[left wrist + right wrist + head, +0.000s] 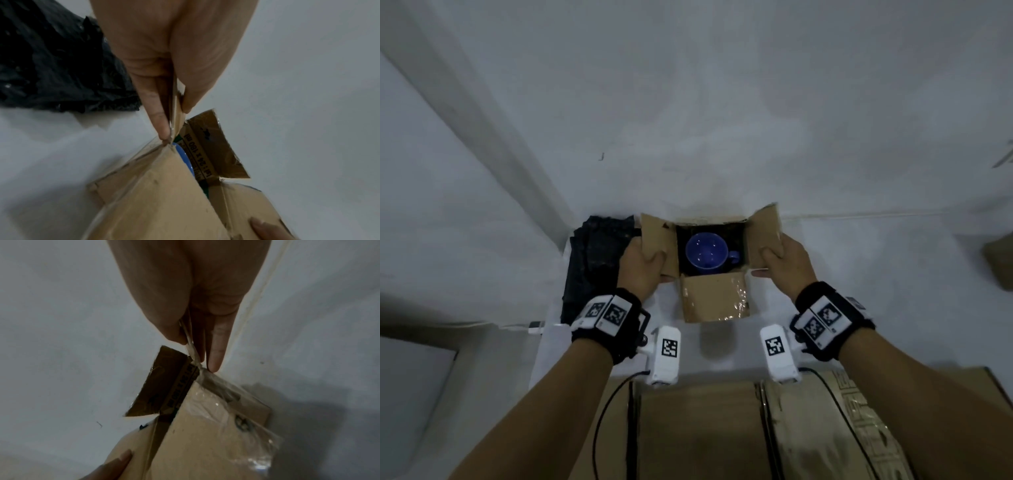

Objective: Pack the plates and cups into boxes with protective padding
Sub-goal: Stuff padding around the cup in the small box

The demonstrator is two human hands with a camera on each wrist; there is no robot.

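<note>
1. Now we see the blue cup (pixel 705 253) at the bottom of the small box (pixel 714 301).
2. Our left hand (pixel 642 270) pinches the left flap (pixel 658 245); our right hand (pixel 787 265) pinches the right flap (pixel 764 236).
3. We judge closing is in hand; next, fold both flaps inward, perhaps after adding the black padding (pixel 592 263).

Your right hand (pixel 191 296) pinches the edge of a cardboard box flap (pixel 205 426), thumb on one side and fingers (pixel 216 350) on the other. Crinkled clear tape (pixel 252 449) clings to that flap. Your left hand's fingertips (pixel 115 465) touch the neighbouring flap (pixel 133 443) down low.
</note>
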